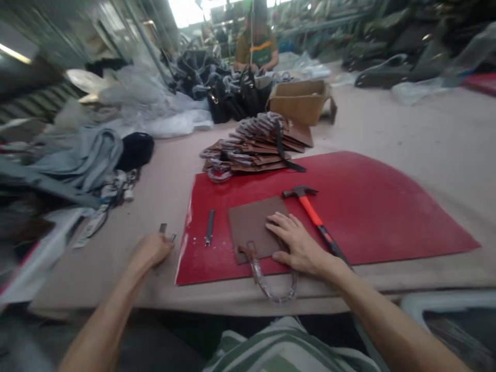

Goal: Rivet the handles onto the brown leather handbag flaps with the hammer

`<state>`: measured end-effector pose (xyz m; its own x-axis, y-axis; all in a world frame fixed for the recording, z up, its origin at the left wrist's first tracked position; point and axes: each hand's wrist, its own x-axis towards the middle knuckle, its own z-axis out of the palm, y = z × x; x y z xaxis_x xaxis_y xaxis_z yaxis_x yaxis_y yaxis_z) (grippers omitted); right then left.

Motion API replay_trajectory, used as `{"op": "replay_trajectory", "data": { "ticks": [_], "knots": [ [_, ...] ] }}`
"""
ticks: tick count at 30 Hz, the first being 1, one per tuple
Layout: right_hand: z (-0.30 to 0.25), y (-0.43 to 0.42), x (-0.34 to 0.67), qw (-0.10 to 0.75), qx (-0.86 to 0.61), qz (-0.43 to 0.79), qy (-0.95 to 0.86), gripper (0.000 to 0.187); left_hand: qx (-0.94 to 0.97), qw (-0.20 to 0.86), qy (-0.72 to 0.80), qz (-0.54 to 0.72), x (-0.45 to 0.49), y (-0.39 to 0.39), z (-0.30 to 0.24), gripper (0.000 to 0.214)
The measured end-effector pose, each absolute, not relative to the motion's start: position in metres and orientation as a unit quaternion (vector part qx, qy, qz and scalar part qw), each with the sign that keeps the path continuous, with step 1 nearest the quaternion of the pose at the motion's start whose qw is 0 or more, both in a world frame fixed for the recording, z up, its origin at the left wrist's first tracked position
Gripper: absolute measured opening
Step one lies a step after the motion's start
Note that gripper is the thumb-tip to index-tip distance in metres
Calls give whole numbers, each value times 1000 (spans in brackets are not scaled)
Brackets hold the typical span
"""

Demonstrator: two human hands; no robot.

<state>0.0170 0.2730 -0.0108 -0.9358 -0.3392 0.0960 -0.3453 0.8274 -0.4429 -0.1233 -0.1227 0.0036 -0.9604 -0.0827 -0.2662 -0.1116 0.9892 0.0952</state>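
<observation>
My right hand (292,242) lies with fingers spread on a flat brown leather panel (248,222). A looped handle (273,293) wrapped in clear plastic is attached to the panel's near edge and hangs toward me. My left hand (155,249) is at the table's left part, its fingers curled together. A small metal piece (172,238) shows at its fingertips, and a small dark rectangle (163,227) lies just beyond them; the grip itself is partly hidden. A claw hammer (309,206) with an orange and black handle rests beside my right hand. Left of the panel lies a slim metal tool (210,227).
Under the panel is a red mat (372,206) on the pale table (437,134). Beyond it are stacked brown pieces with wrapped handles (251,147), a black strap (279,139), a cardboard box (298,101) and dark bags (228,98). Another person (256,49) is at the far side.
</observation>
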Motion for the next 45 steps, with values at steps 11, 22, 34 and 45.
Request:
{"op": "replay_trajectory", "data": {
  "ticks": [11, 22, 34, 45],
  "knots": [
    [-7, 271, 20, -2, 155, 265, -952, 71, -87, 103, 751, 647, -88, -63, 29, 31],
    [-19, 273, 19, 35, 174, 268, -947, 68, 123, 92, 756, 637, -35, 78, -4, 15],
    [-23, 275, 19, 54, 170, 277, -944, 67, 171, 48, 790, 586, -32, 79, -16, 8],
    [-21, 275, 18, 40, 168, 284, -943, 65, 349, -52, 816, 457, -32, 78, -20, 12]
  ]
}}
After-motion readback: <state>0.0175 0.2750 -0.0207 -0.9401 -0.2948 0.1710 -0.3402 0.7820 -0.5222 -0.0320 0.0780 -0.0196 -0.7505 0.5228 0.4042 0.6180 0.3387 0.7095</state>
